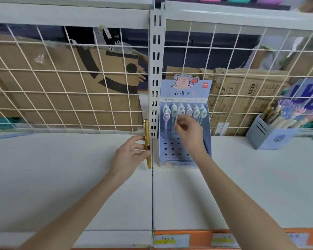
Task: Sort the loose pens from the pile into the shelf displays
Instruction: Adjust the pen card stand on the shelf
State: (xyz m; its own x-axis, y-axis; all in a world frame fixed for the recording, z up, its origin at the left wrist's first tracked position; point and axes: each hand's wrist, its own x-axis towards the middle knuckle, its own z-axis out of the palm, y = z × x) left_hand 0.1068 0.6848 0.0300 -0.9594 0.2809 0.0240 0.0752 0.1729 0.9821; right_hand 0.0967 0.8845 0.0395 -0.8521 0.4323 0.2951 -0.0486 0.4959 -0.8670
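A blue cardboard pen display with a pig picture on its header stands on the white shelf beside the upright post. Several pens with oval cartoon tops stand in its back rows; the front holes are bare. My right hand reaches over the display and pinches a pale pen among the standing ones. My left hand holds a gold pen upright, just left of the display.
A white wire grid backs the shelf, with cardboard boxes behind it. At the right stands a grey-blue holder full of flower-topped and gold pens. Price labels line the orange front edge.
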